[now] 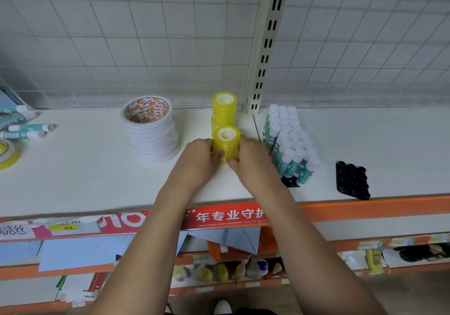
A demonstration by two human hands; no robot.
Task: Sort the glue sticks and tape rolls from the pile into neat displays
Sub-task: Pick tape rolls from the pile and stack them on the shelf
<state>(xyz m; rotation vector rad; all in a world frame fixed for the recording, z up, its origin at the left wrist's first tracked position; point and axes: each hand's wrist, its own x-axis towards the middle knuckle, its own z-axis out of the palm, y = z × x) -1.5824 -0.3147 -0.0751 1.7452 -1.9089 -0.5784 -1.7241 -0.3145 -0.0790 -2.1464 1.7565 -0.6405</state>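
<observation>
White wire grid (146,34) backed the white shelf (85,173), whose front edge carried an orange strip (365,208) with a red label (224,216); lower shelves (73,253) of paper goods showed beneath; a stack of white tape rolls (152,132) stood left of centre; a block of upright glue sticks (291,144) in a black tray stood to the right, with a second black tray (351,180) near it; loose glue sticks (23,124) lay at the far left, beside a yellow-edged roll (7,155); a tall stack of yellow tape rolls (224,108) stood at the back; just in front, a shorter yellow stack (227,146) stood on the shelf, clamped between the left hand (201,158) and the right hand (253,161), fingers pressed to its sides.
</observation>
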